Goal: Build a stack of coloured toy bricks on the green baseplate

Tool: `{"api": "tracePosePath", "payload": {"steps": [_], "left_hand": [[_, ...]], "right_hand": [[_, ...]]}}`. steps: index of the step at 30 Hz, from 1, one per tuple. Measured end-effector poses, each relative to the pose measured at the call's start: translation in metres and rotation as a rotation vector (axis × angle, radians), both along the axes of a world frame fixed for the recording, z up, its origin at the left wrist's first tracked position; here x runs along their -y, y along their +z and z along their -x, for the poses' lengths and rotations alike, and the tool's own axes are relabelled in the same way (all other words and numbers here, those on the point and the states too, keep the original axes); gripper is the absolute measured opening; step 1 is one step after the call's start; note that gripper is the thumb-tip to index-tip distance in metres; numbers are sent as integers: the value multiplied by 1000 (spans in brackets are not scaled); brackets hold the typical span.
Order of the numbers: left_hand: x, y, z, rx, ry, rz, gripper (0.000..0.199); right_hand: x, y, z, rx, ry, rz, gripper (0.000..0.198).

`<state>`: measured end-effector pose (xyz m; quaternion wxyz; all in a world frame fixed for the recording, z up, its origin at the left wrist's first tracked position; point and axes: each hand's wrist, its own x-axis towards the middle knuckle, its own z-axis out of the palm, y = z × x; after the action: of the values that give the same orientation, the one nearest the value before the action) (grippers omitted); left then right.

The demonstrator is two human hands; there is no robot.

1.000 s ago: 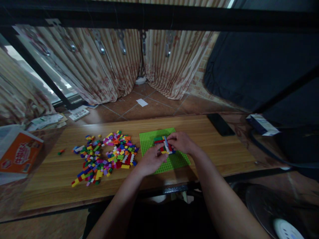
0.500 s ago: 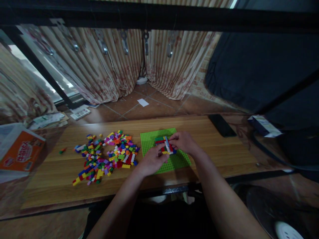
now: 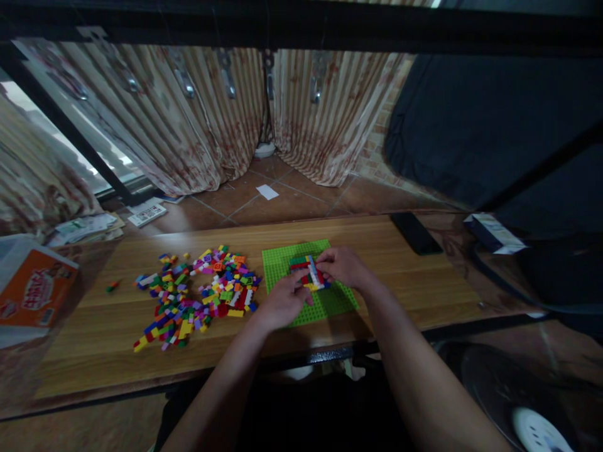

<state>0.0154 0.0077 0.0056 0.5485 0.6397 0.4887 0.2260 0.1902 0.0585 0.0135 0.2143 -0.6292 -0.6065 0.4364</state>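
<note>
A small build of toy bricks [image 3: 313,271] in red, green, white, yellow and blue sits on a lime green studded baseplate [image 3: 277,258]. My left hand [image 3: 284,302] is at the build's near left corner, its fingers and thumb closed around that edge. From the right, my right hand [image 3: 345,266] pinches at the build's top right side, beside a pale bar-shaped brick. Its fingertips partly cover what lies between them. To the left, a loose pile of mixed toy bricks [image 3: 186,328] spreads over the wooden tabletop [image 3: 108,351].
A black phone [image 3: 416,233] lies at the table's right back. One small green and orange brick piece [image 3: 112,286] sits apart at the left. Beyond the left end stands a plastic box with an orange label [image 3: 40,289]. A dark bar [image 3: 301,28] crosses overhead with hanging metal clips.
The whole view has shifted slightly as the head moved. Both hands stay at the brick build, with little visible movement of the fingers.
</note>
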Motion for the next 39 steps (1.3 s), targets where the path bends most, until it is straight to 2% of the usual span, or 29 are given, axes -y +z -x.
{"api": "tracePosePath", "payload": {"steps": [3, 11, 22, 29, 39], "left_hand": [[0, 0, 0, -13, -13, 0, 55], [1, -2, 1, -14, 7, 10, 55], [0, 1, 0, 4, -13, 23, 52], [1, -1, 1, -19, -13, 21, 58], [2, 2, -1, -27, 2, 25, 58]], "right_hand": [[1, 2, 0, 60, 48, -9, 10], [7, 8, 0, 226, 161, -103, 28], [13, 25, 6, 375, 217, -146, 19], [12, 20, 4, 392, 232, -153, 23], [14, 11, 1, 291, 202, -145, 25]]}}
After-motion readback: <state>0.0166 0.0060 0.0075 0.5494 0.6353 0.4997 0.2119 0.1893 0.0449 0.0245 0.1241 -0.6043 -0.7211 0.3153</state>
